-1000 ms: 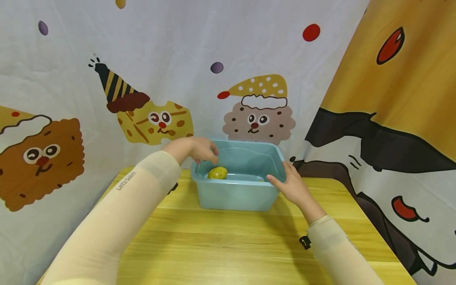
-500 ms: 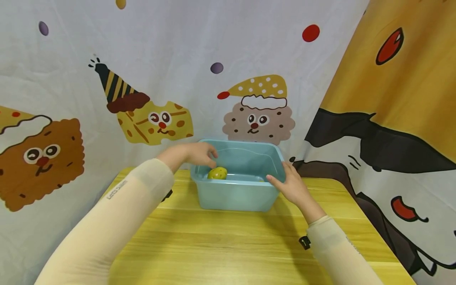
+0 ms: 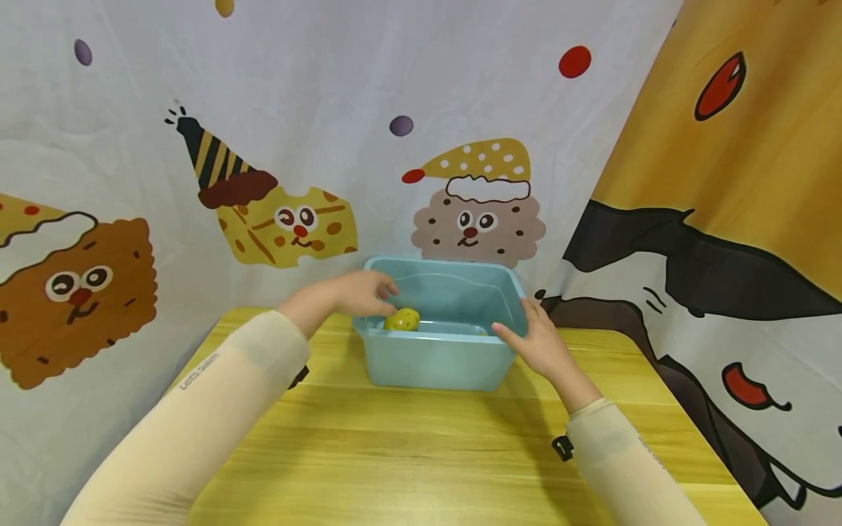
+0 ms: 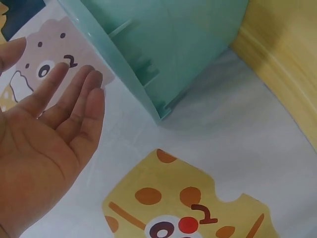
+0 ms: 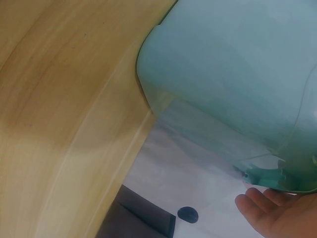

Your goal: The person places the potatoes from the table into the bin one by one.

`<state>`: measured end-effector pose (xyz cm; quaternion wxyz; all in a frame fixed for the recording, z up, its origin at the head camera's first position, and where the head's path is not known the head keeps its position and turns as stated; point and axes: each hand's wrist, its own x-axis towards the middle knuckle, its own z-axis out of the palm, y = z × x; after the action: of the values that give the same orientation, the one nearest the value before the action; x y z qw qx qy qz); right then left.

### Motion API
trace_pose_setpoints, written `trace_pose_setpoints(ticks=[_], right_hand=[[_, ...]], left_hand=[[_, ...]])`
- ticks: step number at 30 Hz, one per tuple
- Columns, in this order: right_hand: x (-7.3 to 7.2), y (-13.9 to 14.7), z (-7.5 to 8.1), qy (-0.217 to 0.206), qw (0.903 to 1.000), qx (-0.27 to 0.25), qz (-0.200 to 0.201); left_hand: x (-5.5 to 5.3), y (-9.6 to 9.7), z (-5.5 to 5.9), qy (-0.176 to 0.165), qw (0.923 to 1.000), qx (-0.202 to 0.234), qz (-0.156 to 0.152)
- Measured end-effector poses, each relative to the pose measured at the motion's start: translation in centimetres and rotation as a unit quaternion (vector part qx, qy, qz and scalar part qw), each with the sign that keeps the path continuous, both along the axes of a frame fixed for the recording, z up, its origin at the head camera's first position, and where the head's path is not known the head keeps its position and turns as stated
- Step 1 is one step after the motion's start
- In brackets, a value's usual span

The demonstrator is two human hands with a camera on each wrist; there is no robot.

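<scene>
A light blue plastic bin (image 3: pixel 434 361) stands on the table. Inside, at its left end, lies a yellow oval thing with dark spots (image 3: pixel 403 319), its lower part hidden by the front wall. My left hand (image 3: pixel 364 294) hovers over the bin's left rim, fingertips close above the spotted thing. In the left wrist view its fingers (image 4: pixel 74 109) are loosely extended with nothing in them. My right hand (image 3: pixel 541 340) rests at the bin's right front corner, thumb over the front rim. In the right wrist view its fingers (image 5: pixel 262 201) lie along the underside of the rim.
The wooden table (image 3: pixel 395 453) runs up to a white cloth backdrop (image 3: pixel 316 88) printed with cartoon figures, close behind the bin. A speck of yellow shows low inside the bin near my right thumb.
My left hand has moved left and slightly down, from above the bin's inside towards its left rim. The right hand, the bin and the spotted thing have stayed in place.
</scene>
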<state>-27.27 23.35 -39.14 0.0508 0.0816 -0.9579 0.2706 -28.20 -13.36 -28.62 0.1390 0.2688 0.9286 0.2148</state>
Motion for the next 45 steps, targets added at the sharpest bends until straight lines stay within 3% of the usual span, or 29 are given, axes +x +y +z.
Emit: trace_pose_setpoints(ticks=[8,20,28,38,45], right_hand=[[0.0,0.1,0.0,0.001,1.0000,0.002,0.000],[0.0,0.0,0.0,-0.003,1.0000,0.002,0.000],[0.0,0.1,-0.1,-0.003,1.0000,0.001,-0.001],[-0.1,0.1,-0.3,0.002,1.0000,0.001,-0.001],[0.0,0.0,-0.1,0.003,1.0000,-0.001,0.000]], left_hand=[[0.6,-0.4,-1.1,0.038,0.9989,0.025,0.010],[1.8,-0.8,-3.4,0.156,0.9863,0.053,0.015],[2.4,-1.2,-4.3,0.188,0.9787,0.073,0.039],[3.7,-1.5,-5.1,0.197,0.9739,0.085,0.074],[4.0,-2.0,-5.9,0.205,0.9687,0.103,0.094]])
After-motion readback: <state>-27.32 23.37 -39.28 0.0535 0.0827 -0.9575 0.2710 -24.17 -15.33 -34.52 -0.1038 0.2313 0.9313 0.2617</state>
